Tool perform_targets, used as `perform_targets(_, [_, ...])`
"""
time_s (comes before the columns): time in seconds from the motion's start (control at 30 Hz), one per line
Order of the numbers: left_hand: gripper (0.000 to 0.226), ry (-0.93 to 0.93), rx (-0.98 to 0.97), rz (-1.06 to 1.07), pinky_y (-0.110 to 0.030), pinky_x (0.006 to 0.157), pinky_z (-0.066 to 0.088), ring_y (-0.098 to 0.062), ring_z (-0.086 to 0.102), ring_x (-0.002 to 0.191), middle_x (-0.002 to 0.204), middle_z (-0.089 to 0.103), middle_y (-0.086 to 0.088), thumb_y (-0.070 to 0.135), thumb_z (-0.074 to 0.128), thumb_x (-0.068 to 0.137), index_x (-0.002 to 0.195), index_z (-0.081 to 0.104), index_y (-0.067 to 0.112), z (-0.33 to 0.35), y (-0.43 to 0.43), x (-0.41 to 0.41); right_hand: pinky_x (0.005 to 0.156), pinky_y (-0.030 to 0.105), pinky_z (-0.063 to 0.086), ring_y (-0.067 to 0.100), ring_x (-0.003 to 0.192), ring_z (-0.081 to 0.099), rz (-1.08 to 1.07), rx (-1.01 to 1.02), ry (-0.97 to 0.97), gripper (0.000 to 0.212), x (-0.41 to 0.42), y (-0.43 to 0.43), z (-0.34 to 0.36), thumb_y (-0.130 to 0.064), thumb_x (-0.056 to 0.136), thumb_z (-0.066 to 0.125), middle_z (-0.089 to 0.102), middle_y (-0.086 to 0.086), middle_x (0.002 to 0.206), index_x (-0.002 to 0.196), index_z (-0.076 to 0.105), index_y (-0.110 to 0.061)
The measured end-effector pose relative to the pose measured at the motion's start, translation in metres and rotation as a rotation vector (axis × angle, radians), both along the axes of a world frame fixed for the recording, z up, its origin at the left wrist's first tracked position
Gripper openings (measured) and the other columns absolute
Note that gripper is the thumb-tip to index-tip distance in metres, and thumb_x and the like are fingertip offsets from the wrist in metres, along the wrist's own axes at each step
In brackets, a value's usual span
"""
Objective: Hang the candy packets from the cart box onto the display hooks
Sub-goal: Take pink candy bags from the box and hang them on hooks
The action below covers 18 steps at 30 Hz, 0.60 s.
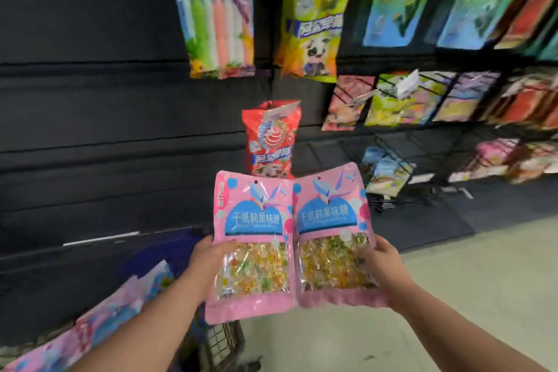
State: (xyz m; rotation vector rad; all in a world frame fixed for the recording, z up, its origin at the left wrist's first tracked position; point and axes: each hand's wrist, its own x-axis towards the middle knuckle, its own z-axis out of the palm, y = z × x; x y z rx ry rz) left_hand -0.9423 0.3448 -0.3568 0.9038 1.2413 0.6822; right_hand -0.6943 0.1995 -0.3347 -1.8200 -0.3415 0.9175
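The fingers [225,246] of the left hand [208,260] are curling over the left edge of one pink candy packet [252,220], thumb pressing on the clear window, so that hand is gripping it firmly. The right hand [382,263] is doing the same on the far side of a second pink packet [330,211], its fingers [363,255] spreading across the front of the window. Both packets are being held upright and side by side in front of the dark slatted wall [90,130], their inner edges touching or slightly overlapping.

They look like soft, crinkly film pouches, bottom-heavy with loose wrapped sweets, so I would guess they are light but floppy and a bit slick. Each is showing a small punched hole near its top edge; pinching the stiffer sealed strip just beside that hole should probably steady it for a hook.

Lower left, the cart box [99,320] is holding more of the same pink packets, leaning in a stack; how many I cannot tell. Behind the hands a red bag [270,139] is hanging alone, and wire racks [422,93] to the right are carrying blurred coloured bags
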Motion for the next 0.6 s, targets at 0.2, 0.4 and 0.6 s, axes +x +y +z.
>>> perform_targets(0.2, [0.026, -0.001, 0.064, -0.185, -0.054, 0.093, 0.051, -0.038, 0.068, 0.097, 0.1, 0.072, -0.018, -0.001, 0.07, 0.078, 0.103, 0.069, 0.005, 0.02, -0.06, 0.122, 0.062, 0.033, 0.052, 0.025, 0.082, 0.064, -0.157, 0.059, -0.039, 0.025, 0.093, -0.103, 0.026, -0.002, 0.091, 0.052, 0.065, 0.01, 0.098, 0.114, 0.053, -0.011])
perform_targets(0.4, [0.016, -0.026, 0.101, -0.337, -0.053, 0.09, 0.052, -0.036, 0.068, 0.089, 0.091, 0.072, -0.017, 0.003, 0.069, 0.082, 0.098, 0.068, 0.005, 0.041, -0.119, 0.224, 0.066, 0.035, 0.055, 0.026, 0.081, 0.066, -0.301, 0.094, -0.099, 0.023, 0.159, -0.194, 0.049, 0.0, 0.09, 0.052, 0.067, 0.008, 0.092, 0.11, 0.053, -0.011])
perform_targets(0.6, [0.023, -0.037, 0.169, -0.471, -0.055, 0.094, 0.051, -0.035, 0.068, 0.096, 0.097, 0.074, -0.013, 0.007, 0.07, 0.081, 0.104, 0.07, 0.01, 0.048, -0.146, 0.299, 0.057, 0.029, 0.051, 0.021, 0.073, 0.064, -0.446, 0.114, -0.174, 0.019, 0.205, -0.247, 0.061, 0.001, 0.086, 0.054, 0.067, 0.007, 0.085, 0.1, 0.062, -0.008])
